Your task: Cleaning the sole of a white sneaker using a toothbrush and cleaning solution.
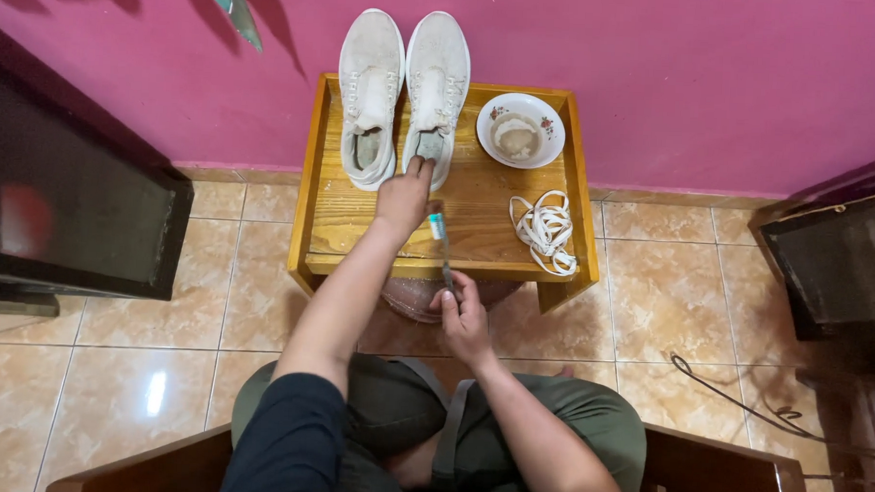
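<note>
Two white shoes without laces stand against the pink wall on a small wooden table [478, 194]: the left shoe [370, 93] and the right shoe [436, 86]. My left hand [405, 194] reaches out and touches the heel end of the right shoe. My right hand [462, 315] is nearer my body, below the table's front edge, and holds a toothbrush [440, 234] whose head points up over the table. A white bowl [520, 131] with murky liquid sits at the table's back right. A bundle of white shoelaces [547, 230] lies in front of it.
A dark cabinet [66, 204] stands at the left and a dark piece of furniture [834, 265] at the right. A black cable [752, 407] lies on the tiled floor at the right. I sit on a wooden chair [721, 469]. A pinkish basin [416, 299] shows under the table.
</note>
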